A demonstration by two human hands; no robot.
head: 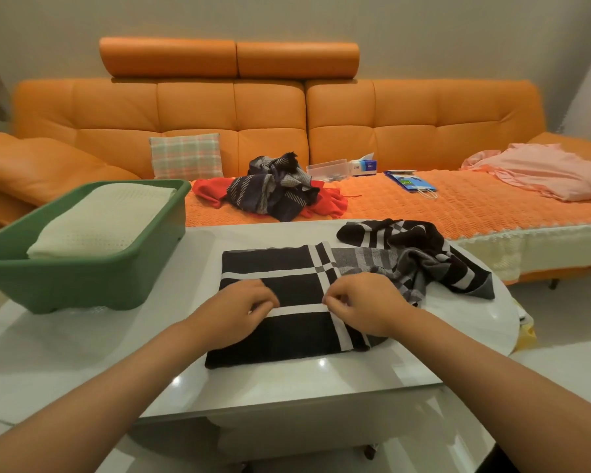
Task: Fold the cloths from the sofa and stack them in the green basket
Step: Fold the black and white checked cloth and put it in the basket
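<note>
The grip of each hand is closed on the black striped cloth. The right hand nips a white stripe between thumb and forefinger, and the left hand has its fingers curled down onto the same stripe just beside it. The part under the hands lies flat and folded on the white desk, and the rest of the cloth trails right into a crumpled heap near the desk's far edge.

To the left on the desk stands the green basket, holding a folded cream cloth. Beyond the desk is the orange sofa. On its seat, a dark striped cloth is bundled on top of a red cloth. A plaid cushion is to their left, and a clear box, tissue box and blue bag to their right. A pink cloth lies at the far right.
</note>
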